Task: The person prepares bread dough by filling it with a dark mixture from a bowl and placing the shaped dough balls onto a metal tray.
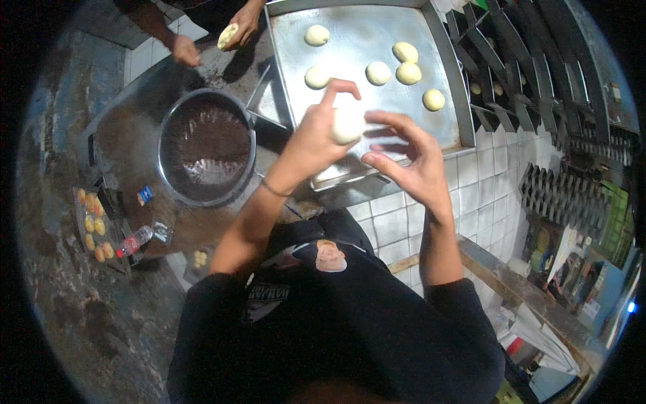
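My left hand [311, 138] is curled around a pale dough ball [347, 126], held up over the near part of a metal baking tray [363, 37]. Beside the ball, my right hand [418, 161] has its fingers spread and bent, holding nothing; its fingertips come close to the dough, and motion blur hides whether they touch. Several smooth dough balls lie spaced out on the tray, among them one dough ball [378, 73] near the middle and another [433, 99] by the right side.
Left of the tray stands a round metal bowl [253, 145] with a dark brown filling. Across from me, a co-worker's hand [247, 25] holds a flattened dough piece [229, 36]. A bottle [138, 237] and baked buns [99, 225] are farther left. Stacked metal trays [501, 60] stand at right.
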`<state>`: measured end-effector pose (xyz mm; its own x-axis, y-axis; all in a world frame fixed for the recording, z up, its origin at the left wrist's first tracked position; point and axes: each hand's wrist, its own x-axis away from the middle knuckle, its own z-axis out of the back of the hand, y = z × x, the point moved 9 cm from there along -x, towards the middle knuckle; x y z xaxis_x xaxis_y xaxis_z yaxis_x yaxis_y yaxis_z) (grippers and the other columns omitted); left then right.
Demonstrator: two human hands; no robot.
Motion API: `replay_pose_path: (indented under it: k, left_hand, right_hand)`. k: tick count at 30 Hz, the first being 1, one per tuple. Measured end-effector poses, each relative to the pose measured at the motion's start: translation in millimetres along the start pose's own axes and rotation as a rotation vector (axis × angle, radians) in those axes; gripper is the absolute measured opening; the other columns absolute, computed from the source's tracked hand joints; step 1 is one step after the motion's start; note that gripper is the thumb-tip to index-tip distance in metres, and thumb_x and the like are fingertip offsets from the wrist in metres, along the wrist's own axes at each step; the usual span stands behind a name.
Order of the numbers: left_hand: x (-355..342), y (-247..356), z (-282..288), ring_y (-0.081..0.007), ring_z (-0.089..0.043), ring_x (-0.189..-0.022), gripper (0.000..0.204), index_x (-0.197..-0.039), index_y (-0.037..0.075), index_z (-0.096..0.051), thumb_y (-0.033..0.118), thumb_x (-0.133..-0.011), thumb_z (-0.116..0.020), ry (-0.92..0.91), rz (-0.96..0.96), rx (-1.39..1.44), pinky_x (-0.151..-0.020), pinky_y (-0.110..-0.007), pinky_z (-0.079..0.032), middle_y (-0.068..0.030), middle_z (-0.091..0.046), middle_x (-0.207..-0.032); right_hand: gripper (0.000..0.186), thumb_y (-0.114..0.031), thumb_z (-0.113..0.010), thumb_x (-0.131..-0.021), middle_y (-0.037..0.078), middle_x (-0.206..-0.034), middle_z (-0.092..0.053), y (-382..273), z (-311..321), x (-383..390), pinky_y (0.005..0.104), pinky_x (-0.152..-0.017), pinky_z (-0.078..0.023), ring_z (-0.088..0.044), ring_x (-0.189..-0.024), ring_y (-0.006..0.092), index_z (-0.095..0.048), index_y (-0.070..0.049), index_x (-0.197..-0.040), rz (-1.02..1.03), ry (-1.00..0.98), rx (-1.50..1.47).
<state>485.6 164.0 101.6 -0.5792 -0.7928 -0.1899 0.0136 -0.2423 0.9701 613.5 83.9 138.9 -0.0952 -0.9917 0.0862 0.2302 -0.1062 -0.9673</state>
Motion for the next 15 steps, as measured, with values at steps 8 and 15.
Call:
replay_pose_path:
  k: [8,15]
  left_hand:
    - [-39.7,-57.1,-98.1,-0.0478,-0.070,-0.099,0.060,-0.126,0.010,-0.042,0.011,-0.081,-0.082,-0.229,0.133,-0.036,-0.083,-0.051,-0.057,-0.0256,-0.074,-0.094]
    - [-3.2,-77.1,-42.2,-0.0250,-0.071,-0.073,0.093,-0.157,0.015,-0.025,0.011,-0.083,-0.081,-0.187,0.267,-0.229,-0.071,-0.040,-0.055,-0.0206,-0.065,-0.127]
  right_hand:
    - [0.043,-0.009,-0.087,-0.083,0.003,-0.116,-0.070,78.5,59.7,-27.1,0.0315,-0.095,-0.059,-0.066,-0.105,0.0139,-0.072,-0.002,-0.122,-0.157,0.005,0.192]
    - [0.047,-0.007,-0.080,-0.084,0.013,-0.111,-0.065,125.0,57.4,-47.9,0.0383,-0.083,-0.059,-0.070,-0.095,0.0262,-0.068,-0.007,-0.129,0.086,-0.275,0.730]
